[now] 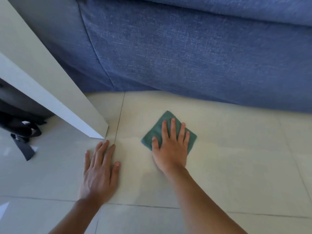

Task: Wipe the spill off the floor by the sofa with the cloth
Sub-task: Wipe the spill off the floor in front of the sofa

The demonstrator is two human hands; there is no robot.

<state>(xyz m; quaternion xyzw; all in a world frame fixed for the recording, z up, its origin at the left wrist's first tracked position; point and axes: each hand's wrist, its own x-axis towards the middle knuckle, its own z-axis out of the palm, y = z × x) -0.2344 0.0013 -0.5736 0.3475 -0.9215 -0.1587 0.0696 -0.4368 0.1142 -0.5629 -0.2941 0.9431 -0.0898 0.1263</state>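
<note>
A folded green cloth [157, 130] lies flat on the pale tiled floor [236, 157], a short way in front of the blue sofa [185, 56]. My right hand [171, 146] presses down on the cloth with its fingers spread, covering its near half. My left hand [99, 169] rests flat on the bare tile to the left, fingers apart, holding nothing. A faint damp sheen shows on the tile between the two hands; no clear puddle is visible.
A white table leg [81, 108] slants down to the floor just beyond my left hand. Dark fabric and a strap [22, 132] lie on the floor under the table at the far left. Grout lines cross the tiles.
</note>
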